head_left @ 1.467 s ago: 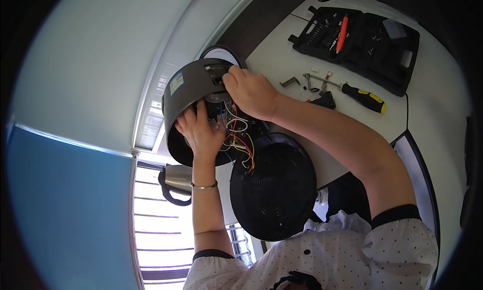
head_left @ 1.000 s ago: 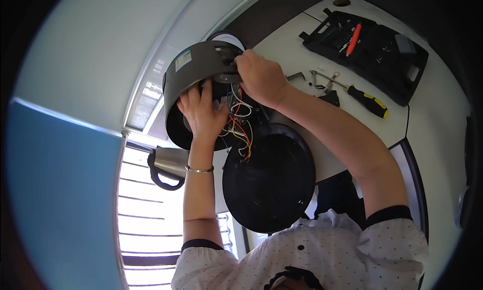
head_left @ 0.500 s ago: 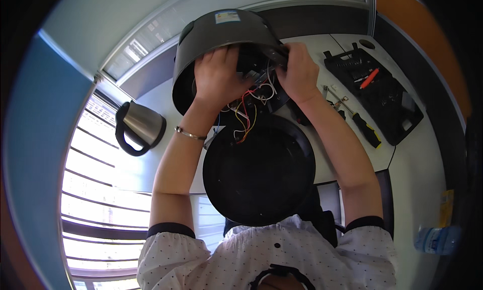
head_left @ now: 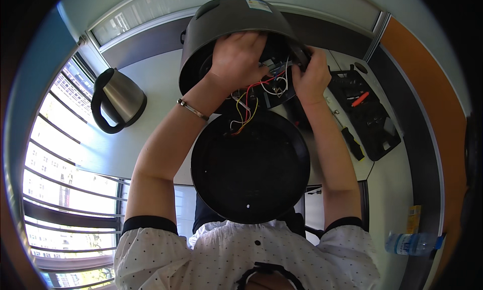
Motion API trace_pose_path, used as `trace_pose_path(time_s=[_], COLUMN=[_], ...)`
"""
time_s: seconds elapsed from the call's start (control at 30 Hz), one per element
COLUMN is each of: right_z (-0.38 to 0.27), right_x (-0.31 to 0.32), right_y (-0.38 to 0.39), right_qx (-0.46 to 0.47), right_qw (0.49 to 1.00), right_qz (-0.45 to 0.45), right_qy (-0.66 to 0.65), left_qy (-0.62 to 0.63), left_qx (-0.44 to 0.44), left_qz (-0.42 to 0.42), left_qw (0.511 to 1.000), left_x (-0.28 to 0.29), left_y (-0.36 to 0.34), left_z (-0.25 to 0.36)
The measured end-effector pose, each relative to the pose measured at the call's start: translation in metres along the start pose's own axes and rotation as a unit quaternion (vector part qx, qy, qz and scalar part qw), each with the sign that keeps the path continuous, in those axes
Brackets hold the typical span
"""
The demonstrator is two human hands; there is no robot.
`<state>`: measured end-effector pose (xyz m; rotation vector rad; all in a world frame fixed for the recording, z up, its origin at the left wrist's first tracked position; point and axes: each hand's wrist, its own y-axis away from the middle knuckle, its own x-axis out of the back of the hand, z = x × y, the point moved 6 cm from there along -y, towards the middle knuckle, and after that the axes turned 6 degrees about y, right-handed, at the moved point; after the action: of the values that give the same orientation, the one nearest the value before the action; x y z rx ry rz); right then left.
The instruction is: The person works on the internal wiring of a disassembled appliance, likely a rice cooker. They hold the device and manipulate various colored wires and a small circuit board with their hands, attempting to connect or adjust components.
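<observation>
A dark grey, rounded appliance housing (head_left: 234, 19) is tipped over on the table with its open underside facing me. My left hand (head_left: 237, 61) reaches into the opening, its fingers bent around an inner part; the fingertips are hidden. The right rim of the housing is in the grip of my right hand (head_left: 313, 78), thumb on the near side. Red, yellow and white wires (head_left: 250, 99) hang from the inside between my hands. They run down to a round black shallow cover (head_left: 251, 164), which is in front of my body at the table's near edge.
A steel kettle (head_left: 121, 98) with a black handle stands at the left by the window. To the right lies an open black tool case (head_left: 375, 121) with a red tool (head_left: 360, 99). Beside it is a yellow-black screwdriver (head_left: 352, 144). A plastic bottle (head_left: 412, 243) lies far right.
My view has shifted, so the kettle and tool case appear further left. The housing looks slightly turned, its label further right. Both hands stay at the housing; the left is still inside.
</observation>
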<state>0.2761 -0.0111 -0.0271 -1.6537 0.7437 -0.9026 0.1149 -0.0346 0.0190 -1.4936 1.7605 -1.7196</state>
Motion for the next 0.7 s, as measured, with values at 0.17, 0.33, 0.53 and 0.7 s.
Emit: trace_pose_path(time_s=[0.17,0.33,0.53,0.7], right_z=[0.000,0.001,-0.004,-0.013], right_x=[-0.006,-0.008,-0.004,-0.001], right_y=[-0.001,-0.003,-0.004,0.001], right_qx=[0.011,-0.002,0.031,0.051], right_qw=[1.000,1.000,0.999,0.995], right_qz=[-0.001,-0.023,-0.026,-0.046], right_qy=[0.007,-0.011,-0.025,-0.078], left_qy=[-0.005,-0.009,0.004,-0.004], left_qx=[-0.002,0.007,0.024,0.030], left_qz=[0.014,0.009,0.014,0.033], left_qw=[1.000,1.000,1.000,0.999], left_x=[0.000,-0.001,-0.001,0.000], left_y=[0.002,0.003,0.006,0.008], left_z=[-0.004,-0.008,-0.013,-0.017])
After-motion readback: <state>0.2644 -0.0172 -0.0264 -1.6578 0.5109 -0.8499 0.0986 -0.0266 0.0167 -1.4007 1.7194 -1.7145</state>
